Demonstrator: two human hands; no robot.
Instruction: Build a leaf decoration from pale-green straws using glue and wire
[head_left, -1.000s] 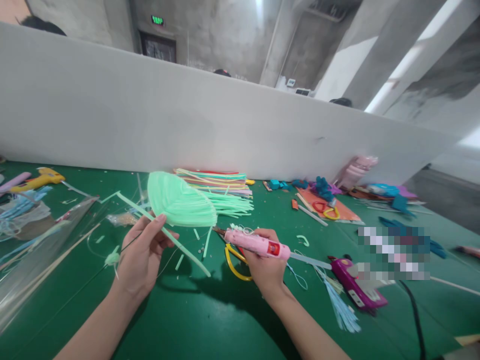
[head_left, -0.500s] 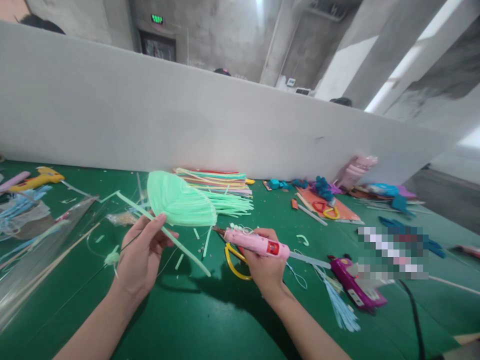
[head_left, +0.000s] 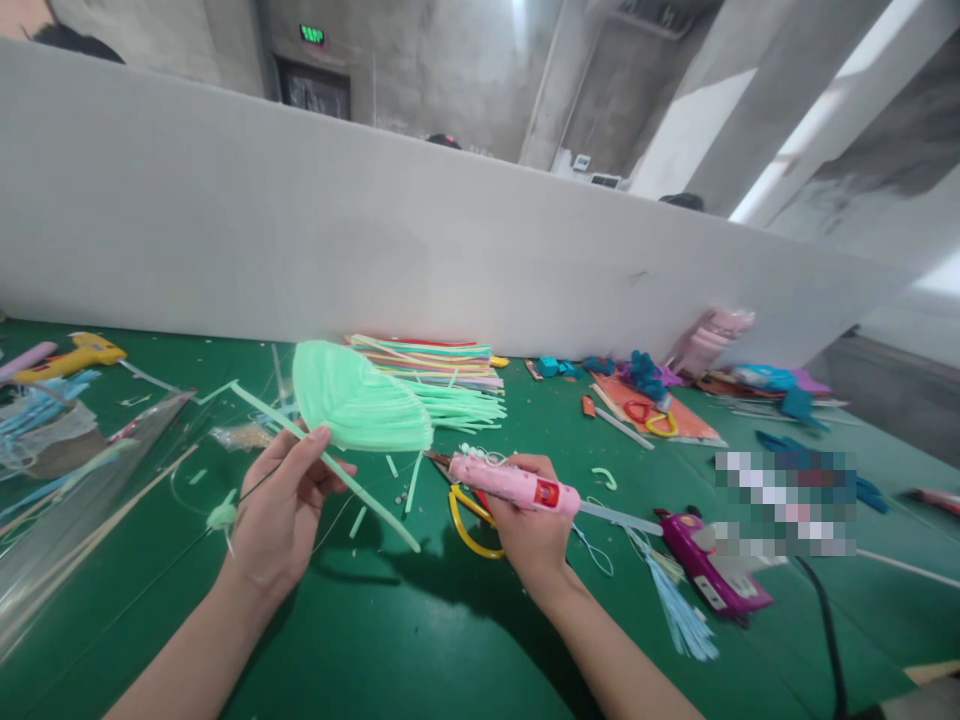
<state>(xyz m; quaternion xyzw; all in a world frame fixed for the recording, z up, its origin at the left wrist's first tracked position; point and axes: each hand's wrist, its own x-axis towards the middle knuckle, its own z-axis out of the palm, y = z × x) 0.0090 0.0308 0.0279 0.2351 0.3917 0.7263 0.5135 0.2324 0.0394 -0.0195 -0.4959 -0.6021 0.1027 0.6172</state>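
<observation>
My left hand (head_left: 283, 505) is closed on a mint-green leaf-shaped piece (head_left: 360, 398), which looks made of pipe cleaners laid side by side. A long green pipe cleaner (head_left: 371, 500) slants across the same fingers, its lower end sticking out to the right. My right hand (head_left: 536, 535) grips a pink hot glue gun (head_left: 495, 482), its dark nozzle pointing left at the leaf's lower right tip. I cannot tell whether nozzle and leaf touch. A clear glue stick (head_left: 619, 517) juts from the gun's back. Scissors with yellow handles (head_left: 471, 535) lie under the gun, partly hidden.
A bundle of coloured pipe cleaners (head_left: 450, 360) lies by the white partition (head_left: 420, 240). A yellow glue gun (head_left: 82, 355) and plastic bags are at left. On the right are a purple device (head_left: 716, 570), a light-blue tassel (head_left: 679, 610), an orange sheet (head_left: 694, 425) and a black cable (head_left: 825, 620).
</observation>
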